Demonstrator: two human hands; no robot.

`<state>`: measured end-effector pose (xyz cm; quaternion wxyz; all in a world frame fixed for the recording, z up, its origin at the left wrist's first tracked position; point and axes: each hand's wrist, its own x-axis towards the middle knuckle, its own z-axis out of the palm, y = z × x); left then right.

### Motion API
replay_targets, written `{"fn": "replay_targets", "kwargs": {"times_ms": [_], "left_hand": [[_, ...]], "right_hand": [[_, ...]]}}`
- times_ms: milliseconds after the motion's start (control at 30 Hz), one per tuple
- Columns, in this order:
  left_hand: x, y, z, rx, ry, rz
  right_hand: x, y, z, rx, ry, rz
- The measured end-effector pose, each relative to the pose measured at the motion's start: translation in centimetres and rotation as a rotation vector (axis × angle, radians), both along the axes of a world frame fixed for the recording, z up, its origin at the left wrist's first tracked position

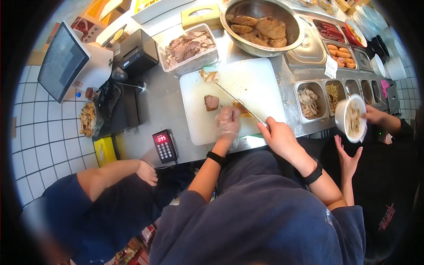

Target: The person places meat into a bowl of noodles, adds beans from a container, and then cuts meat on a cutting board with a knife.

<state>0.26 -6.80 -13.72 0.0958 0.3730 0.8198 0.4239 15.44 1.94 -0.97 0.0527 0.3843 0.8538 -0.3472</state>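
Note:
A white cutting board (260, 88) lies on the steel counter. My left hand (228, 123), in a clear plastic glove, rests near the board's front edge with its fingers bent; whether it grips anything is hidden. Bare and closed, my right hand (278, 136) holds a long knife (240, 102) by its handle, the blade angled to the back left. Just behind my left hand sits a chunk of meat (212, 102). Pale pieces (209, 76) lie by the knife's tip, and a brown piece (242, 110) shows under the blade beside my left hand.
Behind the board stand a tub of sliced meat (187, 48) and a metal bowl (260, 33) of large meat pieces. Food trays (312, 104) line the right. A keypad timer (164, 145) is at left. One person stands at left; another at right holds a white bowl (351, 118).

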Motion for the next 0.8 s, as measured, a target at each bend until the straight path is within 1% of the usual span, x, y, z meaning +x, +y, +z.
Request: {"fn": "replay_targets", "kwargs": {"times_ms": [100, 200, 300, 333, 400, 500, 533, 633, 700, 800], "left_hand": [[-0.2, 0.1, 0.5, 0.058, 0.015, -0.084], [-0.4, 0.2, -0.7, 0.155, 0.006, -0.097], [-0.4, 0.7, 0.2, 0.265, -0.003, -0.130], [-0.4, 0.8, -0.1, 0.288, 0.002, -0.124], [-0.3, 0.9, -1.2, 0.334, 0.014, -0.114], [-0.2, 0.1, -1.7, 0.093, 0.072, -0.099], [-0.1, -0.1, -1.7, 0.111, 0.083, -0.092], [0.2, -0.3, -1.9, 0.151, 0.121, -0.082], [-0.1, -0.1, -2.4, 0.156, 0.148, -0.091], [0.2, 0.0, -1.8, 0.179, 0.144, -0.071]], "right_hand": [[-0.3, -0.6, -0.1, 0.030, -0.034, 0.050], [-0.8, -0.9, 0.0, 0.045, -0.079, 0.083], [-1.2, -1.0, -0.2, 0.060, -0.114, 0.107], [-1.5, -1.1, -0.4, 0.067, -0.120, 0.114], [-2.2, -1.1, -1.9, 0.117, -0.031, 0.109], [-3.6, 0.0, -5.2, 0.121, 0.068, 0.121], [-4.1, 0.7, -5.8, 0.113, 0.096, 0.128], [-4.2, 3.3, -5.1, -0.026, 0.156, 0.063], [-3.1, 3.8, -3.2, -0.049, 0.125, 0.065], [-1.4, 3.0, -0.7, -0.072, 0.034, 0.103]]}}
